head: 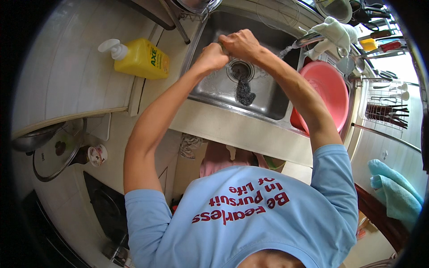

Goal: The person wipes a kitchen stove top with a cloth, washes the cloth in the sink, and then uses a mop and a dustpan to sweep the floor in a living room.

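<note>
My left hand (213,57) and my right hand (242,43) meet above the stainless steel sink (268,100), both closed into fists. Between them shows a bit of a small greenish thing (224,49), perhaps a sponge or cloth; the fingers hide most of it. Below my hands, a dark wet scouring pad (245,93) lies on the sink floor, its upper end touching the drain strainer (240,70). Water (285,51) runs from the metal faucet (307,39), to the right of my right hand. A white cloth (335,31) is wrapped around the faucet.
A yellow AXE pump bottle (142,59) stands on the counter left of the sink. At the right, a pink basin (328,90) sits under my right forearm. Utensils hang beyond it, near a wire rack (385,104) of chopsticks. A blue towel (395,187) hangs lower right.
</note>
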Demonstrator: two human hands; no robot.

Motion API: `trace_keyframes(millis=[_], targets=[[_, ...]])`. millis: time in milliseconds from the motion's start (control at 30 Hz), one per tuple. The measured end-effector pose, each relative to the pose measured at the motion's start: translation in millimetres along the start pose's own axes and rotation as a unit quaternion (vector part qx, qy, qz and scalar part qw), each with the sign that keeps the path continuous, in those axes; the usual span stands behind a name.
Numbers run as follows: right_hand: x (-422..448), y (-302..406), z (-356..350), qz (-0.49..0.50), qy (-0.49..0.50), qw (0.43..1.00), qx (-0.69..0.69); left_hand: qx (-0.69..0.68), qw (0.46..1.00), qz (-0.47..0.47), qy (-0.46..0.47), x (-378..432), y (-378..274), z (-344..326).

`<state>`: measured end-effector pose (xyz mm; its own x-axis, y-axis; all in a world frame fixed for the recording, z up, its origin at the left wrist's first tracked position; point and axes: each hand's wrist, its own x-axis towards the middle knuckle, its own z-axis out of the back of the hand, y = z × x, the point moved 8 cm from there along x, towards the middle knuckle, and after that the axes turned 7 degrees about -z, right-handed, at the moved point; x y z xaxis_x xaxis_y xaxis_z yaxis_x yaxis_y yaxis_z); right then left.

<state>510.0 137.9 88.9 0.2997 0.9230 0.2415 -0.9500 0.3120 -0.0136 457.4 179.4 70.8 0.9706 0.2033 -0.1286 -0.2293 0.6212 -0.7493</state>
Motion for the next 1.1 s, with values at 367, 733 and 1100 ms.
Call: trace_keyframes(millis=[367,733,1100], targets=[[-22,-2,31,0.071,-0.098,0.991,-0.059,-0.68,0.723,0.066,0.101,-21,-21,-67],[-75,-23,69,-0.229,0.017,0.879,0.417,-0.605,0.794,0.034,-0.043,-8,16,-26],[-125,-34,-10,-0.382,-0.032,0.619,0.685,-0.222,0.966,-0.09,-0.097,-39,13,22]])
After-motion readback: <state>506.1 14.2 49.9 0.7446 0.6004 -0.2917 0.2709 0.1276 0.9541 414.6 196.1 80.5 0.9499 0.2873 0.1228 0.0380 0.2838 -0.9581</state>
